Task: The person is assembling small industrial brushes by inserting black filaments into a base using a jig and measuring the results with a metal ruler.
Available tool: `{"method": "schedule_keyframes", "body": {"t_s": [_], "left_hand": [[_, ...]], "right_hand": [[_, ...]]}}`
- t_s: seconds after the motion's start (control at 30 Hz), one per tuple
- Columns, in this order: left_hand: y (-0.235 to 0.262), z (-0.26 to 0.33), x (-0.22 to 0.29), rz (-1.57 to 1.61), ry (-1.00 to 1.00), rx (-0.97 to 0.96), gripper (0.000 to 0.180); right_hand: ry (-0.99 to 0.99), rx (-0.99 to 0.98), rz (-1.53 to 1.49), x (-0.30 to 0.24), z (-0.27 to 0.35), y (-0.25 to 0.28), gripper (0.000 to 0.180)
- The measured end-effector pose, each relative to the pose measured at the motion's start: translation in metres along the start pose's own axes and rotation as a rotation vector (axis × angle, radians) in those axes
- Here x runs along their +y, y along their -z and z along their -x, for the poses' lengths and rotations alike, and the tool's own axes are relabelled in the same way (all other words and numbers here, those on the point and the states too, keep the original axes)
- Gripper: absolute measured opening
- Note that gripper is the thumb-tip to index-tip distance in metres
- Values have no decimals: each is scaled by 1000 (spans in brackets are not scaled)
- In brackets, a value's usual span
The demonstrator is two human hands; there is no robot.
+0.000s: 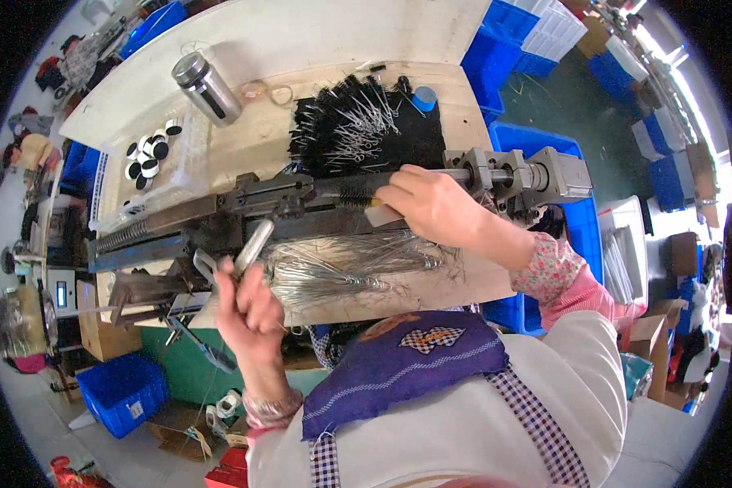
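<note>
In the head view, the right hand [424, 205] is clamped on a flat grey piece [384, 215], just beside a dark ridged coil [355, 195] on the metal machine [224, 210] — brush or spring, it is hard to tell. The left hand [254, 315] has its fingers curled near the lower end of a pale metal handle [257, 241]; whether they grip it cannot be told. Loose wires [317, 272] lie on the bench [256, 150] between machine and body. To work well here, the person should probably hold the grey piece steady and level along the coil, keep fingertips and right sleeve [549, 264] off the shaft [462, 173] — and keep stray wire ends well clear.
</note>
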State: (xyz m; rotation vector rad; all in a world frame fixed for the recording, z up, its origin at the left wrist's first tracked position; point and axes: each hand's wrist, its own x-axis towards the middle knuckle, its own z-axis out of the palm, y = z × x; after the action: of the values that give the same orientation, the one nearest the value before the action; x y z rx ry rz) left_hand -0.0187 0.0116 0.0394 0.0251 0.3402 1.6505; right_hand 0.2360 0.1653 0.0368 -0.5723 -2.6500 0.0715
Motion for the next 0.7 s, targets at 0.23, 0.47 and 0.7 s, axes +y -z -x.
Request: {"method": "schedule_keyframes", "body": {"t_s": [0.23, 0.47, 0.7], "left_hand": [[-21, -35, -53, -1968, 11, -421, 24], [-4, -138, -103, -1721, -10, -439, 25], [-40, -115, -67, -2604, -965, -645, 7]], "right_hand": [[-556, -280, 296, 107, -70, 29, 30], [-147, -96, -272, 58, -19, 28, 19], [74, 54, -137, 41, -26, -10, 14]]}}
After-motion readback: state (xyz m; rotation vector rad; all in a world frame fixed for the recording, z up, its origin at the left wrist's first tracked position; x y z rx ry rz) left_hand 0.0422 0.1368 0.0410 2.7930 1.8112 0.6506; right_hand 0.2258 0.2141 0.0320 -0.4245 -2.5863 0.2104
